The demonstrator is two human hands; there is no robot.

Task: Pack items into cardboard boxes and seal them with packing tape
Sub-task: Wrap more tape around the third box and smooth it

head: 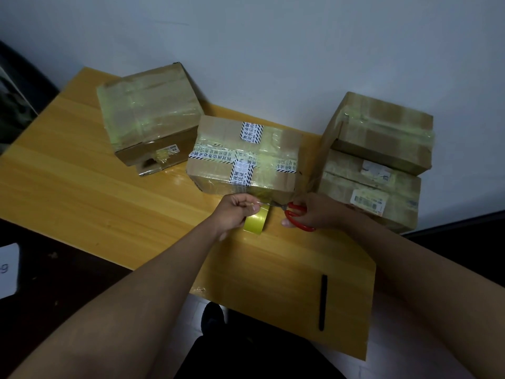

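Both forearms are stretched forward from the near edge of the bench (82, 203) toward its middle. Left hand (236, 212) is curled round a yellow tape roll (257, 220); the roll is held just above or on the wood, cannot tell which, right in front of the middle box (246, 157). Thumb and fingers are pinched at the tape's free end, near the box's lower front edge. Right hand (311, 212) is gripped on red-handled scissors (296, 216), fingers through the loops; the blades are pointed left toward the tape, just beside the roll. Whether the blades are closed cannot be told.

The middle box is seen closed, crossed with clear tape and white printed tape strips, set mid-bench. A larger taped box (150, 113) is placed toward the far left corner, well apart from the hands. Two more taped boxes (382, 160) are stacked at the right edge, with shipping labels on the lower one. A black pen (323, 302) is laid near the near right corner, parallel to the right edge. A dark shoe (214, 320) is visible below the near edge.
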